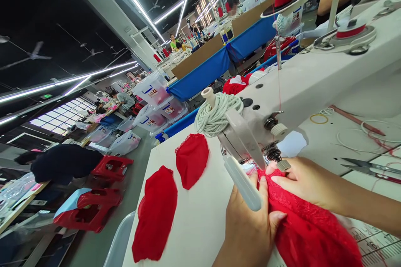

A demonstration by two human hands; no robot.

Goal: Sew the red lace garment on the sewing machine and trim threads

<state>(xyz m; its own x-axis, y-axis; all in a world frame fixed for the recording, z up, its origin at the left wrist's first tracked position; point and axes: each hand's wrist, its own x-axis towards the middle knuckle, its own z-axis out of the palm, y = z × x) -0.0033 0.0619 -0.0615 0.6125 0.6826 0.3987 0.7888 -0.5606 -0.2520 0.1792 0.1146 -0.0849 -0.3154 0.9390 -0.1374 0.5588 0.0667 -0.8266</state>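
Note:
Under the head of a white sewing machine [300, 87] lies a red lace-edged fabric piece [308, 229], its loose part trailing toward me at the lower right. My left hand [249, 217] holds the fabric's left edge, fingers close to the needle area and thumb on the cloth. From the right, my right hand [303, 181] pinches the lace edge just beside the presser foot. The machine's grey lever [242, 183] hangs in front of my left fingers and partly hides them. The needle itself is hidden.
Two red fabric pieces, a larger one [156, 215] and a smaller one [192, 160], lie on the white table. Scissors [369, 167] rest at right. A bundle of pale cord [216, 114] hangs on the machine. Plastic bins [153, 87], red stools [94, 208] and people are beyond.

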